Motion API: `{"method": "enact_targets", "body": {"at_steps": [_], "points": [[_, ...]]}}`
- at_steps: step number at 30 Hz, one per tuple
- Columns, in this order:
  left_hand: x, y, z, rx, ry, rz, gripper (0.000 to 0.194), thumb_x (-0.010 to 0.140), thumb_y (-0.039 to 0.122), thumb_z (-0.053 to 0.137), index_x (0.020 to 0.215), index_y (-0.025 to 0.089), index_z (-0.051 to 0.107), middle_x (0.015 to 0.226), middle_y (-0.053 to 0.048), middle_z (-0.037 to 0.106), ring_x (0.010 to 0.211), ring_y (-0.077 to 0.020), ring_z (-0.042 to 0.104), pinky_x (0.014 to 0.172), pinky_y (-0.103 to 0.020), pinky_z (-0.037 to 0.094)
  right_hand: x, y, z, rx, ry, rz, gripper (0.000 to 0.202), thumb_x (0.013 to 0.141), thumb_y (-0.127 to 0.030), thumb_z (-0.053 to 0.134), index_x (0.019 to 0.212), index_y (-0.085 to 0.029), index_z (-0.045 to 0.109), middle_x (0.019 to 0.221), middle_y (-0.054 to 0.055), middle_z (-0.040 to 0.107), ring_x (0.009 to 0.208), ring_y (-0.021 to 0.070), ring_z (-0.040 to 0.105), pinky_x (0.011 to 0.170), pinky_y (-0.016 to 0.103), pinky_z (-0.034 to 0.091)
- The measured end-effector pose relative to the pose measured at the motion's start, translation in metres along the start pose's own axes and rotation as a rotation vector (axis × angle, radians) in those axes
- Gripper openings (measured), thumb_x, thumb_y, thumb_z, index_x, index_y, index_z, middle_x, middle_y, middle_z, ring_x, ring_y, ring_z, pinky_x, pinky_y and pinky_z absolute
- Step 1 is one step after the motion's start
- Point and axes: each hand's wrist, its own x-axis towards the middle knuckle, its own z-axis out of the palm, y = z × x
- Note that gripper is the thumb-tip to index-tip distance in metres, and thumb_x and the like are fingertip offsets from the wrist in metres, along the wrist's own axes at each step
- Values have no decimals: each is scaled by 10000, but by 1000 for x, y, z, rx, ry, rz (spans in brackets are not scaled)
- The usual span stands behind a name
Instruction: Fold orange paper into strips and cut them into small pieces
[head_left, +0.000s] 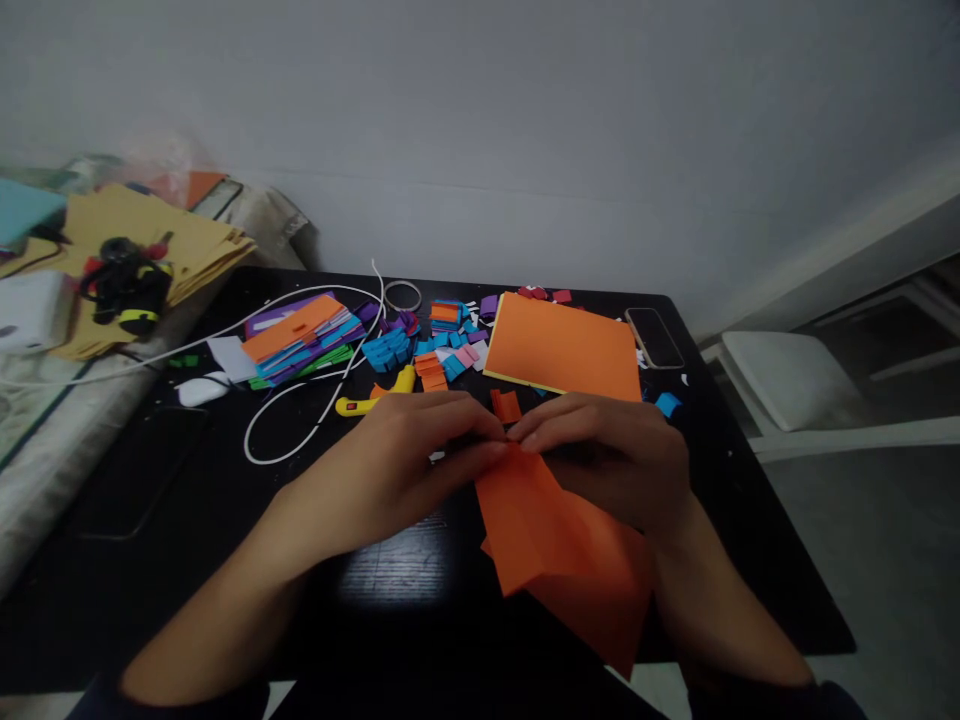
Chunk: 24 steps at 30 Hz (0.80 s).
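Both of my hands meet over the front middle of the black table, pinching the top edge of a folded sheet of orange paper [532,510]. My left hand [420,455] grips it from the left with thumb and forefinger. From the right, my right hand [611,450] holds the same edge, its fingertips close to the left ones. The paper hangs down toward me in overlapping layers. Just beyond my fingertips lies a small folded orange piece [506,406]. A yellow utility knife [367,404] lies partly behind my left hand.
Behind my hands lies a stack of orange sheets [566,342]; a phone [654,338] is to its right. Small folded paper pieces [388,350] and coloured strips [300,335] cover the table's back. A white cable [255,455] loops at left. A white chair [780,375] stands right.
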Motion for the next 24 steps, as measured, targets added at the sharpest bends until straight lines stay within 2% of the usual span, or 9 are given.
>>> {"method": "enact_targets", "body": {"at_steps": [4, 8, 17, 21, 24], "points": [[0, -1, 0, 17, 25, 29, 84, 1033, 235, 654, 1057, 244, 734, 912, 18, 777, 798, -129, 704, 703, -233, 502, -1, 0, 1, -3, 22, -2, 211, 944, -123, 762, 1086, -279, 771, 1012, 31, 833, 935, 179, 811, 835, 322, 682], [0, -3, 0, 0, 25, 28, 97, 1007, 247, 698, 1075, 271, 762, 958, 23, 804, 830, -136, 735, 717, -228, 521, -3, -1, 2, 8, 51, 13, 274, 939, -99, 760, 1113, -309, 773, 1021, 12, 835, 920, 178, 814, 828, 327, 688], [-2, 1, -1, -1, 78, -13, 73, 984, 244, 728, 1039, 283, 758, 886, 59, 810, 690, -97, 730, 631, -180, 503, -3, -2, 3, -6, 56, -36, 246, 924, -91, 778, 1103, -258, 785, 1021, 33, 834, 926, 158, 811, 818, 269, 675], [-3, 2, -1, 48, 81, 51, 111, 1012, 188, 682, 1074, 262, 736, 979, 37, 803, 843, -100, 750, 757, -167, 535, -4, -1, 2, -5, 59, -76, 194, 932, -96, 774, 1080, -221, 787, 1017, 56, 832, 908, 153, 812, 807, 252, 677], [-4, 0, 0, 50, 91, 107, 101, 1013, 190, 681, 1082, 246, 728, 1005, 17, 797, 876, -105, 748, 775, -172, 544, -4, 0, 2, 2, 55, -83, 197, 932, -67, 762, 1066, -210, 784, 1033, 66, 829, 904, 150, 812, 801, 246, 680]]}}
